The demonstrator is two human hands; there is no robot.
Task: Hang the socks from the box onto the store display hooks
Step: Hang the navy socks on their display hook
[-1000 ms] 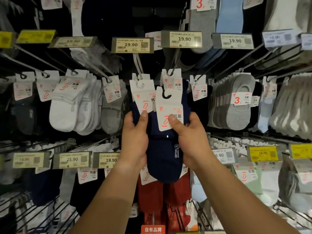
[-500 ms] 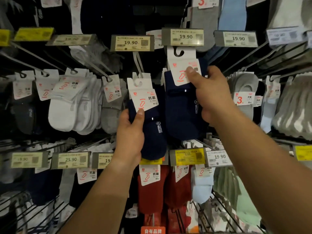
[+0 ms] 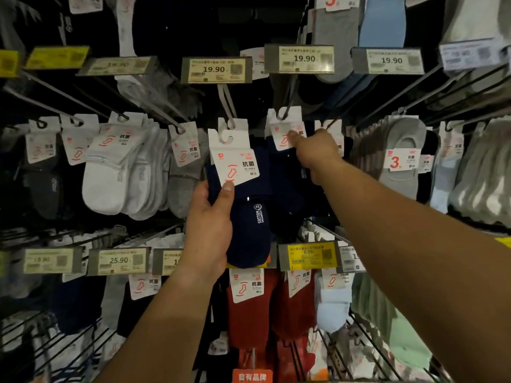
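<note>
Dim shop wall of sock hooks and price tags, rows above and below.

Left hand [image 3: 210, 228] wrapped round a navy sock pair [image 3: 249, 217], thumb pressed on its white card [image 3: 235, 161]; card hole close under the tip of the middle hook [image 3: 228, 109], whether threaded on it cannot be told. Right hand [image 3: 315, 150] reaching further in, fingertips pinching the card of a second navy pair [image 3: 287, 131] already on the next hook [image 3: 290, 103] to the right, under a 19.90 tag [image 3: 304, 58].

Step in hand, probably: seating that second pair, then hanging the left one. Next move likely needs the card hole lined up with the hook tip and slid back.

No box in view. White socks [image 3: 110, 172] at the rack's left, grey ones [image 3: 403, 158] at its right, red socks [image 3: 254, 313] along the lower row.
</note>
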